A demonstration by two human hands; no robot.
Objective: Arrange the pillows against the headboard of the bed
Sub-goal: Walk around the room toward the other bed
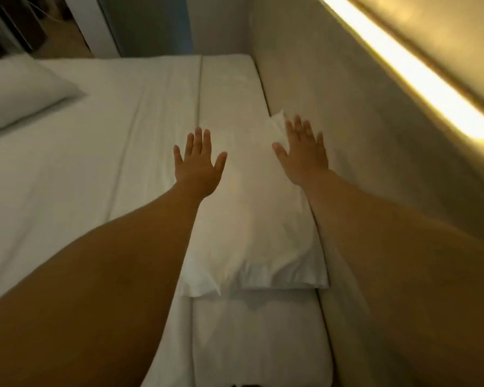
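Note:
A white pillow [252, 219] lies flat on the bed, its long side along the grey padded headboard [361, 135] on the right. My left hand [199, 163] hovers flat over the pillow's left part with fingers spread and nothing in it. At the pillow's far right corner, next to the headboard, my right hand [305, 152] is also open, fingers spread. Beneath the pillow's near end shows a second white pillow [260, 339], also beside the headboard. A third white pillow [20, 90] lies at the far left on the sheet.
The white sheet [95, 152] covers the bed. A glowing light strip [408, 68] runs along the top of the headboard. Beyond the bed's far edge are a wall [218, 23] and a white frame [95, 23].

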